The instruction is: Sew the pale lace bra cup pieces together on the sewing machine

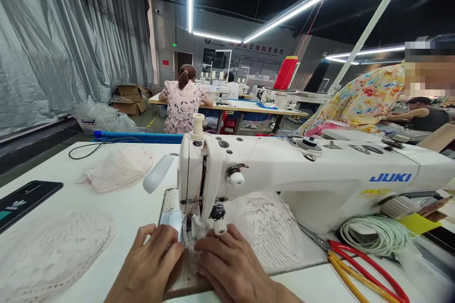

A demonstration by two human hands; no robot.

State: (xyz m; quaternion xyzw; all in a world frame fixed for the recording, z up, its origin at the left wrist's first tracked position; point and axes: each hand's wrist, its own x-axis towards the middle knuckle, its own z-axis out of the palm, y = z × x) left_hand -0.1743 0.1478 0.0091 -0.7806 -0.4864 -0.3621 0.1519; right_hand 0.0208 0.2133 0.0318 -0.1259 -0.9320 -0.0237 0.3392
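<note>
A white sewing machine [320, 165] stands in front of me. White lace fabric [272, 232] lies on its bed and runs under the presser foot [188, 223]. My right hand [231, 260] presses on the lace just right of the foot, its fingers bent and close together on the cloth. My left hand [152, 255] rests at the left of the foot, fingers curled with the tips down by the lace edge. Whether that hand pinches any cloth is hidden from me.
Lace pieces [60, 251] and a pale pink piece [121, 168] lie at left, near a dark phone [30, 203]. Red-and-orange-handled scissors [366, 270] and a coil of pale cord [375, 236] sit at right. Co-workers sit beyond; a person's patterned sleeve [369, 94] shows at right.
</note>
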